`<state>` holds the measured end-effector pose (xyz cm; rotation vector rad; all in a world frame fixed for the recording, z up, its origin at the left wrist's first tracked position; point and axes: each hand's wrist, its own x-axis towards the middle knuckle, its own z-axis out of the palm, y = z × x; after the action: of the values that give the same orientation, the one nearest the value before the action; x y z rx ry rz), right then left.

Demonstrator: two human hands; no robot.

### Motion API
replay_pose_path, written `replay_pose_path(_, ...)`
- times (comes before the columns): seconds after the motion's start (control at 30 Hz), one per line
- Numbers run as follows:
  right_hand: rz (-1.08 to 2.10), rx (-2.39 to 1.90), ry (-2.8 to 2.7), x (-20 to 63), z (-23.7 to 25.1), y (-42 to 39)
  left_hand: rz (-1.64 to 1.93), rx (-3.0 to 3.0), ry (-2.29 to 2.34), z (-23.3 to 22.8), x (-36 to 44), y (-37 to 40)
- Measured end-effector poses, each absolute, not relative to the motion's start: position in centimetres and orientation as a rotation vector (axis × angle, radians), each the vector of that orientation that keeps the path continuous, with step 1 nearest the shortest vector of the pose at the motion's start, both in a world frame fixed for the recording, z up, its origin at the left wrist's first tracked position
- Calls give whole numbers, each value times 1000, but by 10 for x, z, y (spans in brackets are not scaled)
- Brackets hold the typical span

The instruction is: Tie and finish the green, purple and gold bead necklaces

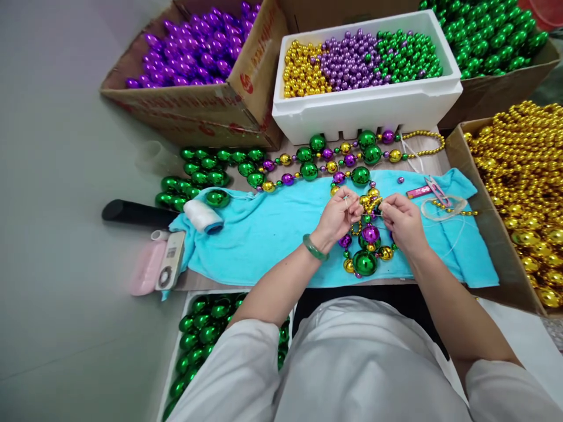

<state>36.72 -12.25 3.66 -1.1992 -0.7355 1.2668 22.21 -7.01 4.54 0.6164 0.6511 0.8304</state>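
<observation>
My left hand (341,217), with a green bangle (315,248) at the wrist, is closed in a pinch on a thin clear string. My right hand (401,220) pinches the string too, and a short stretch of it runs between the hands. Just behind and below my fingers lies a bead strand (370,234) of green, purple and gold balls. It rests bunched on the turquoise towel (281,234). My fingers cover part of the strand and of the string.
A white foam box (365,108) of small beads stands behind, between cartons of purple balls (193,53) and green balls (488,41). Gold beads (528,158) fill a carton at right. Thread snips (437,190) and a string coil (444,207) lie right; a thread spool (203,217) lies left.
</observation>
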Motion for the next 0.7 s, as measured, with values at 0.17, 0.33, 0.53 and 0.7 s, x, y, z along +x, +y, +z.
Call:
replay_pose_path(0.17,1316,-1141,-810,372,38,-122,645,895,761,54,208,-65)
replay_pose_path(0.33,1350,-1097,-855,371,33,-120,470,1624,1005,61,205,-60)
replay_pose_path(0.53,1358,-1032,-758,370,34,-121,225,1643,859,59,202,-51)
replay_pose_path(0.7,1388,-954,-529,367,28,-135,311,1424,790,43,199,-51)
